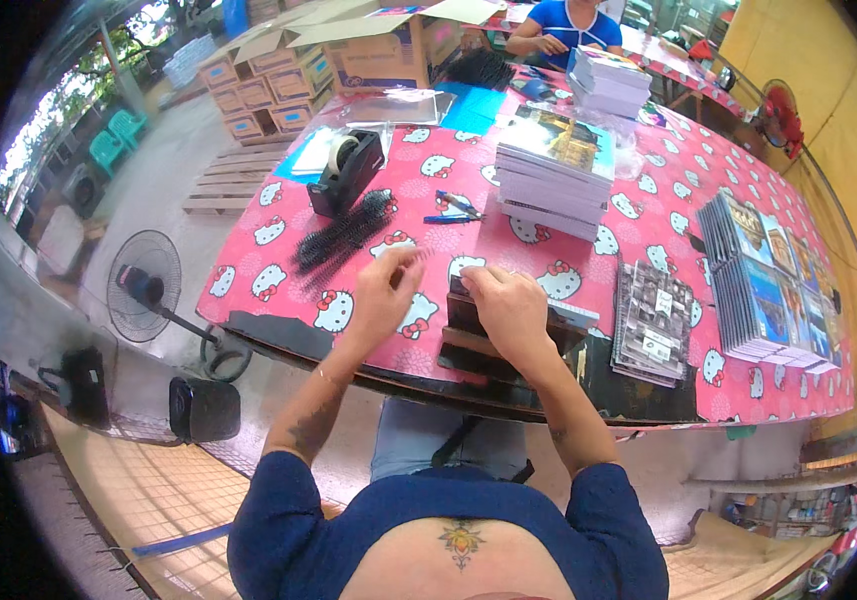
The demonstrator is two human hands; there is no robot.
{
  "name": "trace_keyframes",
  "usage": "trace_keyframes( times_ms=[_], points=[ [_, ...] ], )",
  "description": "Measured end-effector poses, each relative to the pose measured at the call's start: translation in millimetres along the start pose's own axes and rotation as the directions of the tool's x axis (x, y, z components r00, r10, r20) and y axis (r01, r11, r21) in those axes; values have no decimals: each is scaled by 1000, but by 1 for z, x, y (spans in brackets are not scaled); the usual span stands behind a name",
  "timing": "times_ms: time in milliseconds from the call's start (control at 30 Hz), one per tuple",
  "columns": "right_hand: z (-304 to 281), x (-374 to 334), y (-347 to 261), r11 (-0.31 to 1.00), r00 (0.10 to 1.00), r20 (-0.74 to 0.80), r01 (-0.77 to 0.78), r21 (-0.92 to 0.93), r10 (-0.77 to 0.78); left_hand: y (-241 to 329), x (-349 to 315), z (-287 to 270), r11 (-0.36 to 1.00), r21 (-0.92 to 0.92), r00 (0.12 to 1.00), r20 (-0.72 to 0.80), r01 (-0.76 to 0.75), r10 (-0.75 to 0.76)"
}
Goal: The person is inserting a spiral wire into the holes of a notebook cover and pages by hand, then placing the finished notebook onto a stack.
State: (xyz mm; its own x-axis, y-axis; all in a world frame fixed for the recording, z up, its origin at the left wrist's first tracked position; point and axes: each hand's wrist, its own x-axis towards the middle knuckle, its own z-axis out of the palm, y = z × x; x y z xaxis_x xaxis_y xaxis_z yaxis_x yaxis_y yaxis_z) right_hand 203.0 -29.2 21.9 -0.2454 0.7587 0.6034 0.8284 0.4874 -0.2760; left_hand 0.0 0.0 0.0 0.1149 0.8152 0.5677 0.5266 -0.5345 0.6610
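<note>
My left hand (pixel 388 290) is raised over the pink tablecloth, fingers pinched on what looks like a thin spiral binding coil; only a small end shows. My right hand (pixel 508 305) is closed on the upper edge of a book (pixel 573 314), mostly hidden behind the hand. That book stands in a dark wooden holder (pixel 468 345) at the table's near edge. Left of my hands lies a bunch of black spiral binding coils (pixel 343 240). Blue-handled pliers (pixel 455 210) rest beyond my hands. A black tape dispenser (pixel 348 172) stands behind the coils.
Book stacks stand at the back (pixel 553 170) and right (pixel 768 285); black-and-white booklets (pixel 653 325) lie right of the holder. Another person in blue (pixel 570 25) sits across the table (pixel 278 285). Cardboard boxes (pixel 373 55) and a standing fan (pixel 143 285) are at left.
</note>
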Motion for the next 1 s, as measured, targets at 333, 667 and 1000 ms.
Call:
trace_keyframes(
  times_ms=[333, 667, 1000],
  points=[
    [-3, 2, -5, 999, 1000, -2, -15, 53, 15, 31, -18, 6, 996, -72, 997, -64, -52, 47],
    [-6, 4, -4, 995, 1000, 26, -17, 94, 14, 30, -10, 6, 985, -160, 998, -7, -60, 59],
    [-19, 5, 0, 985, 990, 130, 36, 166, -59, 18, 27, -11, 991, -12, 863, 490, -136, 124]
  ],
)
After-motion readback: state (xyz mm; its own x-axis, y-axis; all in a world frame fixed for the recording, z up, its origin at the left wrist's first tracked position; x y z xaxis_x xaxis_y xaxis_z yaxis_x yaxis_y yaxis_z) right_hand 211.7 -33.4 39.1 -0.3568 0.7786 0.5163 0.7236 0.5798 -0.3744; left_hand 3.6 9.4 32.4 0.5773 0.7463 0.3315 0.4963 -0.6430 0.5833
